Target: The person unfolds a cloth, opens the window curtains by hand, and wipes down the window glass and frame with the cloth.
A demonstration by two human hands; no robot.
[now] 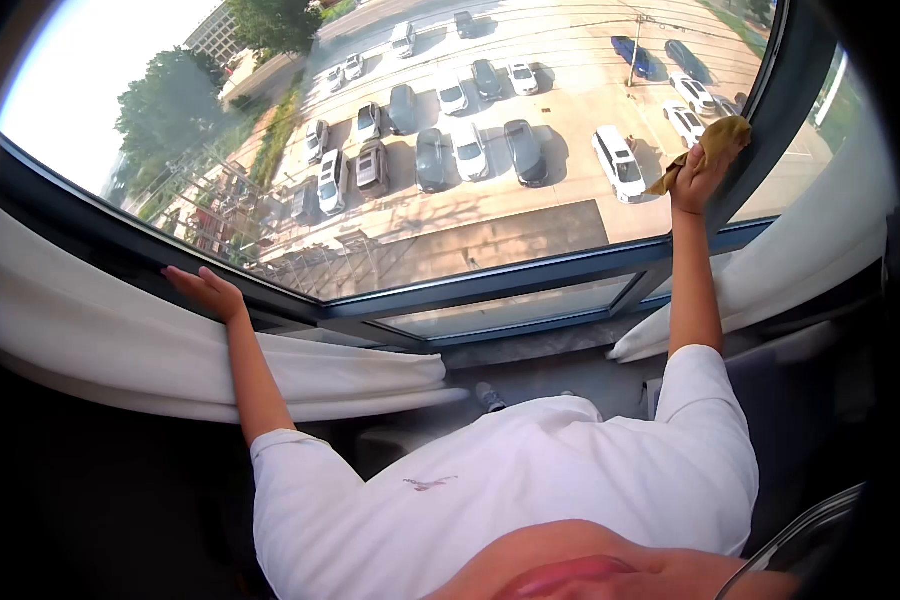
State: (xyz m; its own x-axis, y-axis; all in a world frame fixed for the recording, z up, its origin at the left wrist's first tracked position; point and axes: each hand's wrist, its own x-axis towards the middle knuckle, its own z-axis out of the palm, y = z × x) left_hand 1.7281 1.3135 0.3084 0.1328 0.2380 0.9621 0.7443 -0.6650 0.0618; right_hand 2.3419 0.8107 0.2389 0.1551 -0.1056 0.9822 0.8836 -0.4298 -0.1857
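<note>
A yellow-brown cloth (724, 142) is pressed to the right side of the large window pane (530, 225), beside the dark upright frame (770, 135). My right hand (698, 188), raised at the end of a stretched arm, holds it, with part of the cloth spread out past the fingers. On the other side, my left hand (210, 292) is open and empty, its fingers extended by the lower window frame (140, 240). Whether it touches the frame I cannot tell. Just below that hand hangs the left white curtain (120, 325).
Another white curtain (820, 215) is gathered at the right. A smaller lower pane (520, 305) sits under the blue-grey crossbar (490, 291), above a stone sill (540, 345). My shoe (490, 397) shows on the floor below. Parked cars are outside.
</note>
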